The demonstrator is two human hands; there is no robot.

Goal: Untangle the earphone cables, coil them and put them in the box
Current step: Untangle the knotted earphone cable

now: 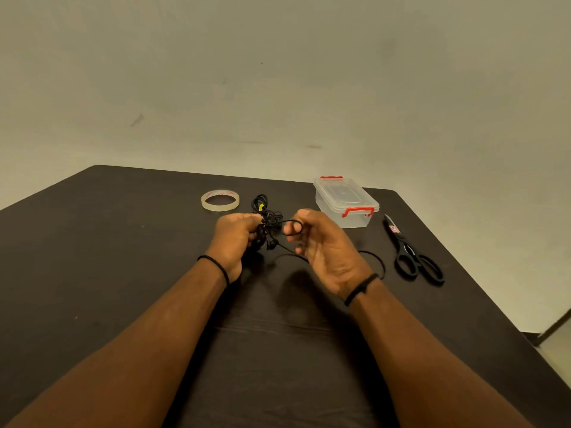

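Two hands work on a knot of earphone cables above the dark surface [123, 273]

The left hand [233, 239] grips the tangled bundle of thin black earphone cables [268, 223] to keep it steady; the right hand [321, 245] pinches one loop and draws it aside, probably to free it; the clear plastic box with red clasps [346, 202] stands closed nearby; single strands inside the knot are hard to follow.

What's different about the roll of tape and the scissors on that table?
The tape roll is a pale, see-through ring; the scissors are black and long, with two handle loops. The tape roll lies to the left of the cable tangle, the scissors far to the right, past the box. The tape roll sits farther from the person than the scissors. Both lie flat on the dark table, and neither hand touches them.
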